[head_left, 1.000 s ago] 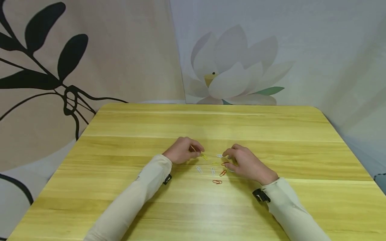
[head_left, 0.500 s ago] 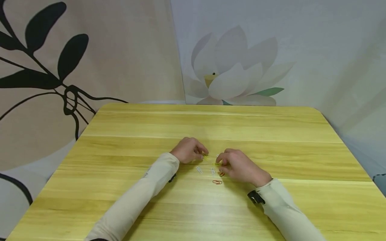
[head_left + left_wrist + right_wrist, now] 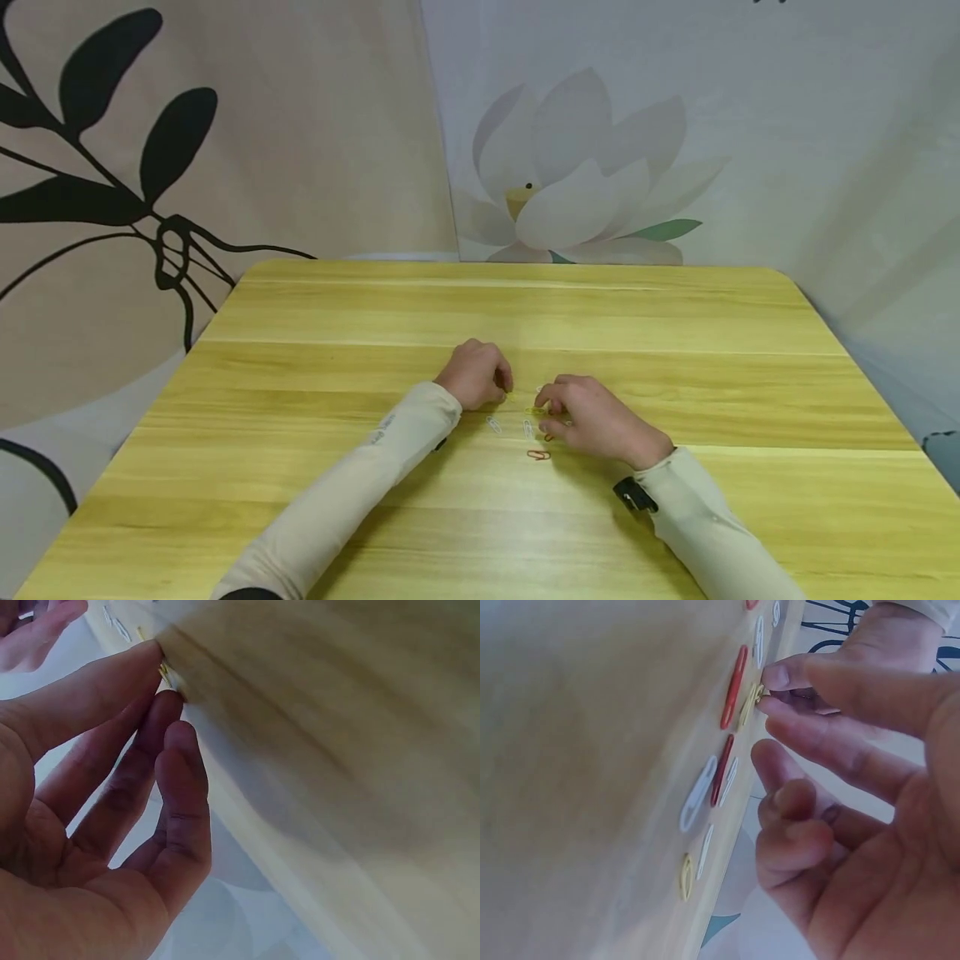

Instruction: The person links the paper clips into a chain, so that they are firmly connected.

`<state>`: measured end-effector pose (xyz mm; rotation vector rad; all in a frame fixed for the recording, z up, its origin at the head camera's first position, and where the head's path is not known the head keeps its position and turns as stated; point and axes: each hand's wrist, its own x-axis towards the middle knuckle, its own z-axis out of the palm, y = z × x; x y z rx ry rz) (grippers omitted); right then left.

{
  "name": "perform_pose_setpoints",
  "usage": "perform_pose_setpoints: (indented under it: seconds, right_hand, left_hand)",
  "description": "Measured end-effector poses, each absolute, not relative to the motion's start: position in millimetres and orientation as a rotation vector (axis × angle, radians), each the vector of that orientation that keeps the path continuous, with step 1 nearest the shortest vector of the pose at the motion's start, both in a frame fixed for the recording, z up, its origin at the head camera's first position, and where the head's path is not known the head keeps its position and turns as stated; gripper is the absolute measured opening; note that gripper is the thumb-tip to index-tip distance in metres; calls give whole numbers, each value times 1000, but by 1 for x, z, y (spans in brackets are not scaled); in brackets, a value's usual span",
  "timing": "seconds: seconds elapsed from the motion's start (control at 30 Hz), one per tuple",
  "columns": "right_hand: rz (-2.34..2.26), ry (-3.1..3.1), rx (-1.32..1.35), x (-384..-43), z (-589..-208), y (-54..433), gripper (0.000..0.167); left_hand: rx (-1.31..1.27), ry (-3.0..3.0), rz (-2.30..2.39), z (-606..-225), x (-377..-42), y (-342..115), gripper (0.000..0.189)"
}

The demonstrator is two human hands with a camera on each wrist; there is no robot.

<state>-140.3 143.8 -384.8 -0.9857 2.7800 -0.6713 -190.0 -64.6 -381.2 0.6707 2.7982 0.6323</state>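
My left hand [image 3: 475, 375] is low over the table and pinches a yellow paper clip [image 3: 166, 673] between thumb and fingertips. Opposite it, my right hand [image 3: 603, 421] hovers over the scattered clips, fingers loosely bent and thumb apart. Nothing shows between them in the right wrist view. Just by the right fingertips lies another yellow paper clip [image 3: 535, 410]. White paper clips [image 3: 528, 429] and a red paper clip [image 3: 538, 455] lie nearer the body. The right hand hides part of the group in the head view.
Under the right hand lie more clips, among them a red one [image 3: 734, 686], a white one [image 3: 698, 793] and a yellow one [image 3: 686, 877]. The wooden table [image 3: 300, 317] reaches back to a printed curtain [image 3: 337, 125].
The left hand has moved right, and its fingertips have closed in on the yellow paper clip. My right hand has shifted left over the clips and then stayed almost still.
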Motion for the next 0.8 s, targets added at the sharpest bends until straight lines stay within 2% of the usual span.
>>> perform_pose_setpoints:
  seconds: [0.53, 0.8]
  right_hand:
    - [-660, 2766, -1003, -141, -388, 141, 18]
    - [-632, 2762, -1037, -141, -389, 133, 15]
  left_hand:
    - [720, 2704, 657, -364, -188, -75, 22]
    - [751, 2653, 791, -360, -184, -87, 12]
